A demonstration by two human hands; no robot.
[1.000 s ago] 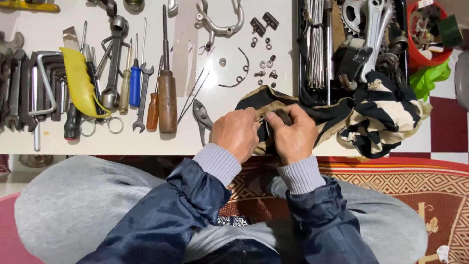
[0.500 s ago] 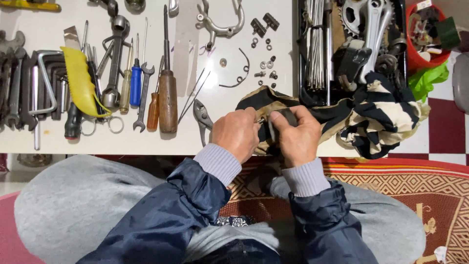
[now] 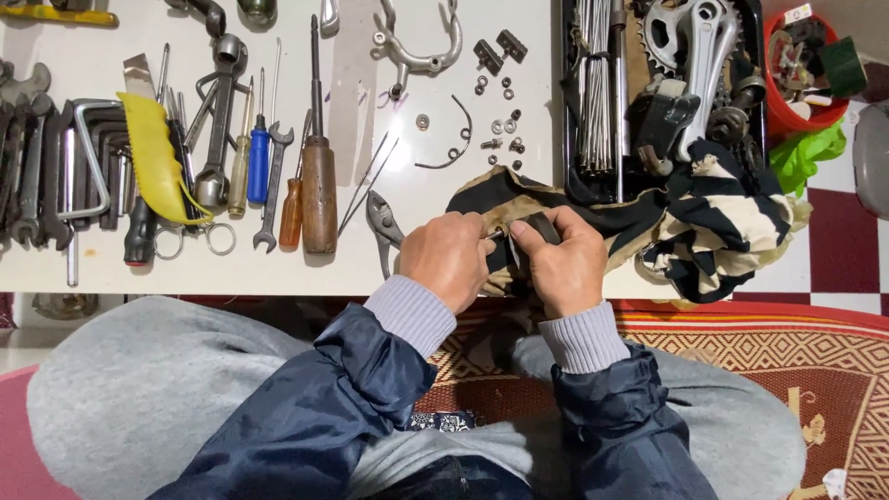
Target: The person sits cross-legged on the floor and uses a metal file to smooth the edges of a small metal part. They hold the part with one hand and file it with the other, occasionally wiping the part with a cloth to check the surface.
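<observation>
- Your left hand [image 3: 449,259] and right hand [image 3: 565,264] both close on a small dark part [image 3: 542,227].
- It sits wrapped in the black-and-cream striped rag [image 3: 704,231] at the white tabletop [image 3: 389,268] edge, beside grey pliers [image 3: 381,222].

Looks like a home bike-repair setup on the floor: low white surface [image 3: 389,268] covered in wrenches [image 3: 28,157], screwdrivers [image 3: 319,176], pliers [image 3: 381,222], a tray [image 3: 567,111] of spokes [image 3: 593,83] and a crankset [image 3: 699,46], with patterned mat [image 3: 787,370] and checkered tiles [image 3: 833,241].

Screwdrivers [image 3: 318,181], wrenches [image 3: 28,167], red bucket [image 3: 787,111]
</observation>
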